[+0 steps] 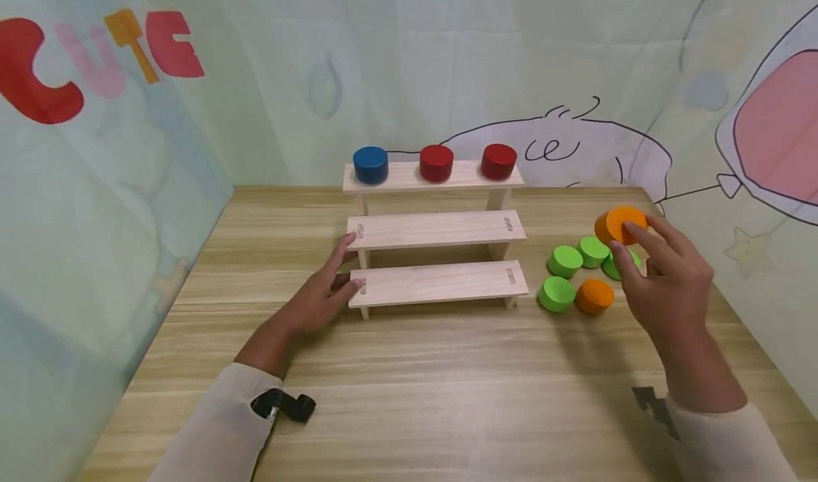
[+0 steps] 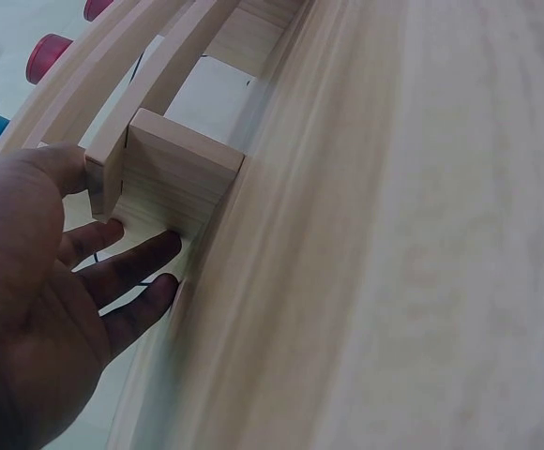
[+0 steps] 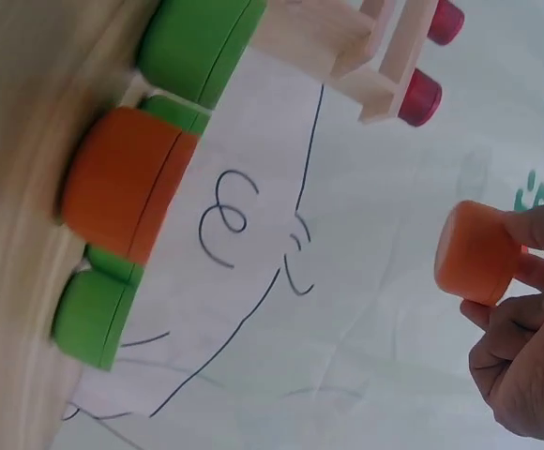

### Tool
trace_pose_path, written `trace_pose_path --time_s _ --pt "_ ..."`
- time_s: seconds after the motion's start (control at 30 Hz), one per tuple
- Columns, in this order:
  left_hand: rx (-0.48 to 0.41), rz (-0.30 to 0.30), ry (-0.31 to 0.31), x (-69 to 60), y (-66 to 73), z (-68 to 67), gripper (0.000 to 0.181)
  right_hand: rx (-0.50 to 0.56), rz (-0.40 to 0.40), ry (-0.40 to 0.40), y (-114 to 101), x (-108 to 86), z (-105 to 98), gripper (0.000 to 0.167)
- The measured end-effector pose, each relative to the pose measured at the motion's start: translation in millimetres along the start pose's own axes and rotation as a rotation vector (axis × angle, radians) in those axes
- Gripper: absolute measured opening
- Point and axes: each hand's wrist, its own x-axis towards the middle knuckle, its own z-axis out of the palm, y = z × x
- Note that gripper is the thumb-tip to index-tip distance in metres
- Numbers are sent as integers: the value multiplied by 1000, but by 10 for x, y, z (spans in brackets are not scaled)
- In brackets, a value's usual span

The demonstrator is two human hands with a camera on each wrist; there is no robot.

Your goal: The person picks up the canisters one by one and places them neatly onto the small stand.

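In the head view, we see open air between the wooden stand's (image 1: 437,284) edge and an orange block (image 1: 617,220) at three o'clock, pinched by the right hand (image 1: 672,283) above green blocks (image 1: 557,294), its flat top tilted.

In the left-wrist view, the left hand (image 2: 23,281) spreads at the stand's end, thumb touching; worktop (image 2: 394,281) fills three o'clock.

In the right-wrist view, we see the block's axis run nine-to-three before a patterned backdrop (image 3: 385,253).

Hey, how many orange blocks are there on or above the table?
2: one orange block pinched in the right hand, the other orange block on the table beside green blocks.
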Motion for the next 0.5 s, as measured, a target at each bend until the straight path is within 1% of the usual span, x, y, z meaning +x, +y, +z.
trace_pose_path --time_s 0.1,0.17,0.23,0.33,0.5 --pt "-1 -4 -1 -6 9 -1 83 53 -41 35 -63 51 93 36" --pt "-6 -9 -2 -9 12 0 83 71 -64 39 -106 88 140 35" --pt "-7 -2 -5 -15 7 2 83 89 -85 42 -152 128 184 35" --pt "-9 -4 -3 -21 4 4 83 109 -100 37 -218 187 239 35" --pt "-8 -3 0 -20 5 0 83 181 -111 58 -339 293 345 34"
